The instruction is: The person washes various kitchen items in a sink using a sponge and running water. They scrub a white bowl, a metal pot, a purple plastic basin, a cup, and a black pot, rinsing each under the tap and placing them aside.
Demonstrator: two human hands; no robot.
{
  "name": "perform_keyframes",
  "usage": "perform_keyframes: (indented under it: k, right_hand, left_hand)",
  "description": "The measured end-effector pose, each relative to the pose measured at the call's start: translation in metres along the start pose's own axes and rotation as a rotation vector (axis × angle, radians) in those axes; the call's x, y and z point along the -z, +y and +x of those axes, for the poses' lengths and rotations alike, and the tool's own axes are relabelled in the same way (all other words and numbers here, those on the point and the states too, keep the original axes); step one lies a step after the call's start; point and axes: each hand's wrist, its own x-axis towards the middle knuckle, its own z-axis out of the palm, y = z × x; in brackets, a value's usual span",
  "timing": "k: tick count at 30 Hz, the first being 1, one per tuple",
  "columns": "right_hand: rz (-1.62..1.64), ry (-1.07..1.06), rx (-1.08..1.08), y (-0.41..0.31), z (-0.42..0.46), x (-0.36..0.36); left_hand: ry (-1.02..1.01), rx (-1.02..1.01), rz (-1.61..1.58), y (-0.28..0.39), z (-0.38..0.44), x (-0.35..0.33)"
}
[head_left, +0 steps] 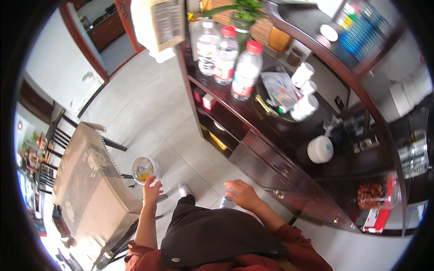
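My left hand is in the air with its fingers apart and nothing in it. Just beyond it, a white waste bin with some rubbish inside stands on the floor. My right hand also hangs free, fingers spread, near the dark wooden cabinet. On the cabinet top are three clear plastic bottles, one with a white cap and two with red caps, the nearest being one of these. A round dark tray carries a plastic packet and several white bottles.
A table under a beige cloth stands at left, with black wooden chairs by it. A round white container and a clear jar of brown pieces sit on the cabinet. Grey floor tiles lead towards a red-framed doorway.
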Motion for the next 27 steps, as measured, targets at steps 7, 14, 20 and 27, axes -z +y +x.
perform_keyframes:
  k: [7, 14, 20, 27]
  right_hand:
    - [-0.173, -0.410, 0.029, -0.039, 0.148, -0.071]
    - [-0.252, 0.259, -0.073, -0.048, 0.228, -0.075]
    - [-0.182, 1.145, -0.230, -0.024, 0.256, 0.065]
    - [0.117, 1.109, -0.254, -0.020, 0.281, 0.095]
  left_hand:
    - [0.166, 0.019, -0.175, -0.002, 0.094, 0.092]
    - [0.198, 0.076, -0.179, 0.023, 0.201, 0.178]
    - [0.017, -0.039, -0.175, 0.070, 0.272, 0.164]
    - [-0.203, -0.185, -0.007, 0.112, 0.294, 0.104]
